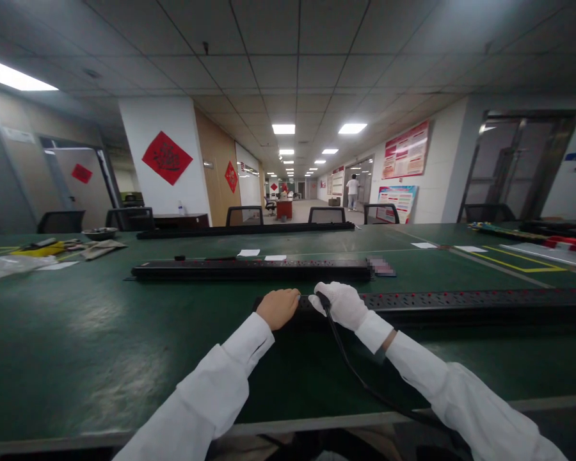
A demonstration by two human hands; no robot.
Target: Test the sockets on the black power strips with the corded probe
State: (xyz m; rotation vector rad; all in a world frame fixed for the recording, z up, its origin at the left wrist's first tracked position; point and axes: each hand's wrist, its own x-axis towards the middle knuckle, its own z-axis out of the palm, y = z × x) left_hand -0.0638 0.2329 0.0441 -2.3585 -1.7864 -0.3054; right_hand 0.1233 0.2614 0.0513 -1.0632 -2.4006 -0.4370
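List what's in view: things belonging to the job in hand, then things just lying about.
In the job:
long black bar, at the left hand
black cable, in the gloved right hand

Apparently just lying about:
middle black bar
far black bar
bowl
white papers

On the worktop (125,352), the near bar (436,307) is extended to the right edge of the view. The left hand (279,309) is placed at its left end, and the right hand (346,304) just to the right of that. A cable (340,352) is held in the right hand and led toward the near edge. Behind and to the left, the middle bar (254,271) is laid; farther back, the far bar (244,232). Between these two, papers (248,253) are spread. A bowl (100,233) is set left of the far bar. Chairs (244,216) are lined up beyond the worktop.
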